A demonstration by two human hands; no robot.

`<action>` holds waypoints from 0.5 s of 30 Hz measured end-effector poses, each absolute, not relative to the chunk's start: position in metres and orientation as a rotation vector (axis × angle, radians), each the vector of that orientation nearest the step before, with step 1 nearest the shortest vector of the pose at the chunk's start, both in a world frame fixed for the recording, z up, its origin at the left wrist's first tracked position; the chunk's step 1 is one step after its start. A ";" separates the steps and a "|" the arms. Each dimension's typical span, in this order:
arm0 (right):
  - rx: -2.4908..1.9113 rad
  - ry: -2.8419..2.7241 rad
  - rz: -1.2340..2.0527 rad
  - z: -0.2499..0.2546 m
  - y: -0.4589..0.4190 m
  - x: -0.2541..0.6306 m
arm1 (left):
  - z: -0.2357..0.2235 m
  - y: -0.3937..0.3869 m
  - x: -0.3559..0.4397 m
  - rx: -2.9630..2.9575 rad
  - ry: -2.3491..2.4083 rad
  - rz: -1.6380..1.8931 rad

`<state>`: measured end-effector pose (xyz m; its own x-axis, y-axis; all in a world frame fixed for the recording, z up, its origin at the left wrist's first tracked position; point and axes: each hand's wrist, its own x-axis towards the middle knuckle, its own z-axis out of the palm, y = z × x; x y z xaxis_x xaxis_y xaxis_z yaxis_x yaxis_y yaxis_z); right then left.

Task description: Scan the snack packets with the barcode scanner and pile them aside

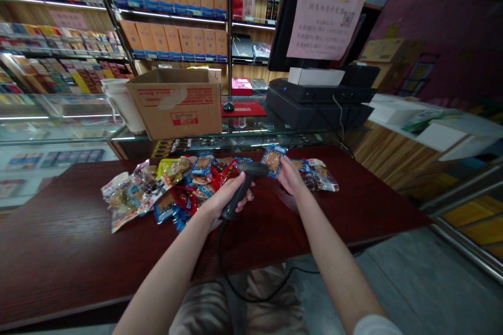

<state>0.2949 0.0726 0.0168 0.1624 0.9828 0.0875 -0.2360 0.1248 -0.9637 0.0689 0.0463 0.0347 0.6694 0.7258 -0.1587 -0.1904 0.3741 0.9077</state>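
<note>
Scanner (pixel 240 193) in left hand (pixel 225 199), fingers curled round its handle, head pointing right, just beside blue snack packet (pixel 272 160). Right hand (pixel 291 175) pinches that packet over far part of table (pixel 267 235); touching scanner or not, cannot tell. Snack pile (pixel 202 165) left, more packets (pixel 320 175) right, cardboard box (pixel 181 107) far left.

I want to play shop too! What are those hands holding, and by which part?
The left hand holds the scanner by its handle; the right hand holds a blue packet by its right edge.
</note>
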 end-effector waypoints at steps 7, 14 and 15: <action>-1.069 -1.027 1.057 0.017 0.073 0.287 | 0.032 0.041 0.075 1.078 0.620 0.612; -1.288 -1.106 0.670 0.016 0.075 0.310 | 0.037 0.050 0.065 1.000 0.630 0.704; -1.379 -1.121 0.513 0.016 0.075 0.319 | 0.039 0.053 0.061 0.975 0.635 0.727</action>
